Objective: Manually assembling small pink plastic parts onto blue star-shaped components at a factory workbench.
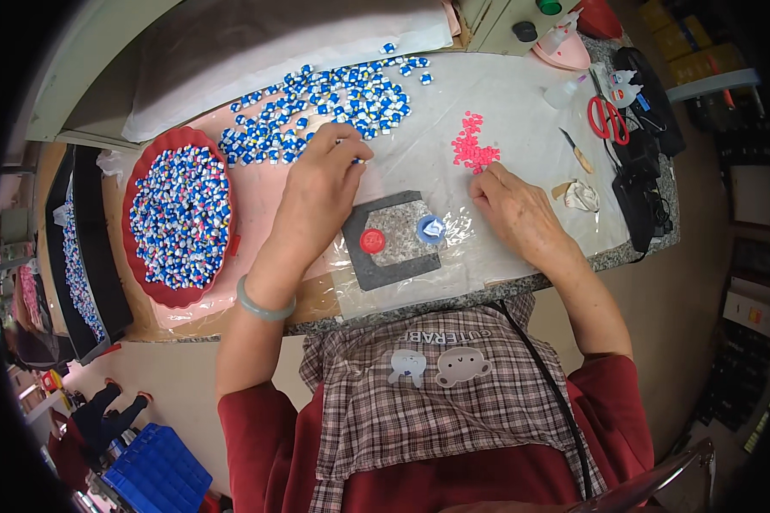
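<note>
My left hand (321,175) is closed in a pinch beside a loose pile of small blue-and-white pieces (316,107). At its fingertips shows a small blue piece with a bit of yellow (359,161). My right hand (522,214) has its fingers bent together at the near edge of a heap of tiny pink pieces (473,147); what they pinch, if anything, is hidden. Between the hands lies a dark grey frame-shaped mat (372,275), with a red round cap (373,241) and a blue round cap (429,229) holding something whitish.
A red fluted tray (135,184) full of blue-and-white pieces stands at the left. Red-handled scissors (607,120), a small knife (580,156), crumpled white tissue (582,197) and a squeeze bottle (563,91) lie at the right. A cabinet edge borders the back; a blue crate (158,470) sits on the floor.
</note>
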Tool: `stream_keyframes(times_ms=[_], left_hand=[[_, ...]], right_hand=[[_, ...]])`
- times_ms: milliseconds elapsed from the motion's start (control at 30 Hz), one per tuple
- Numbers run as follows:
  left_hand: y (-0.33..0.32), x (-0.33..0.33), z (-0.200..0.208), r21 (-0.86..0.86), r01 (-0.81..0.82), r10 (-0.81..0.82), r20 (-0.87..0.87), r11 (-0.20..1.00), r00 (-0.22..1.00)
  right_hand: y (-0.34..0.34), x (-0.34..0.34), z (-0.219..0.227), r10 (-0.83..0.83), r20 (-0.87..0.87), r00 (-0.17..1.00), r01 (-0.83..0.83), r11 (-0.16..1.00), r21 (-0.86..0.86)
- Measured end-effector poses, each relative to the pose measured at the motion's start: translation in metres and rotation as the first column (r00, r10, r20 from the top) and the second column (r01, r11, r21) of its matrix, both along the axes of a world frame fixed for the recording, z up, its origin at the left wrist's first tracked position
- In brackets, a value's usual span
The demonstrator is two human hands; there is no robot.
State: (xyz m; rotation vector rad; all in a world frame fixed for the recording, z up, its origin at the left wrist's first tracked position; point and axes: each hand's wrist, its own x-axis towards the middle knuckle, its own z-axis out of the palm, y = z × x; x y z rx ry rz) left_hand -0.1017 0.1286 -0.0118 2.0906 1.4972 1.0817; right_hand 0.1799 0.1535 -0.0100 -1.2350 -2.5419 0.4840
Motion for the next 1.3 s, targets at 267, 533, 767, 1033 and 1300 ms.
stream_keyframes(times_ms=[267,533,767,1033,1300], left_hand=[[-0.044,-0.007,0.007,-0.469,0.148,0.244,0.673,0.871,0.698],[-0.060,0.004,0.008,-0.476,0.319,0.268,0.810,0.819,0.521],[-0.057,0.009,0.015,-0.550,0.357,0.307,0.777,0.755,0.549],[-0.055,0.013,0.022,-0.576,0.315,0.353,0.760,0.754,0.546],[-0.057,0.013,0.018,-0.533,0.365,0.303,0.795,0.763,0.526]], right_hand=[[0.006,0.003,0.004,0.062,-0.005,0.998,-0.062,0.994,-0.086],[0.007,0.002,0.009,0.121,-0.081,0.989,-0.127,0.989,-0.074],[0.006,0.005,0.007,-0.110,-0.378,0.919,-0.127,0.826,-0.550],[0.006,-0.011,0.015,-0.377,-0.491,0.785,-0.261,0.519,-0.814],[0.010,-0.014,0.011,-0.350,-0.450,0.822,-0.321,0.368,-0.872]])
